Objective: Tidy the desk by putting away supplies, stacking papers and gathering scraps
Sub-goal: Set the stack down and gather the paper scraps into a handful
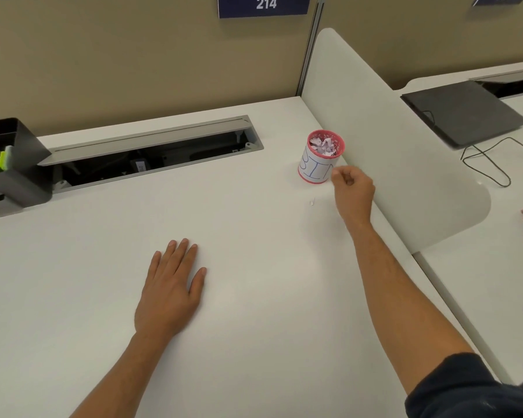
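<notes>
Scraps [325, 147] filled the bin [317, 167]; one scrap [312, 202] remained on the counter [254, 224]. Right hand [351, 188] curled, apparently empty; left hand [171, 286] lay flat.

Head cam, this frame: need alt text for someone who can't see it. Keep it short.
A person's right hand, fingers curled, hovers beside a pink mesh cup labelled BIN and stuffed with paper scraps, while the left hand lies flat on the white desk. A tiny scrap lies near the cup; a black organizer sits at far left.
</notes>
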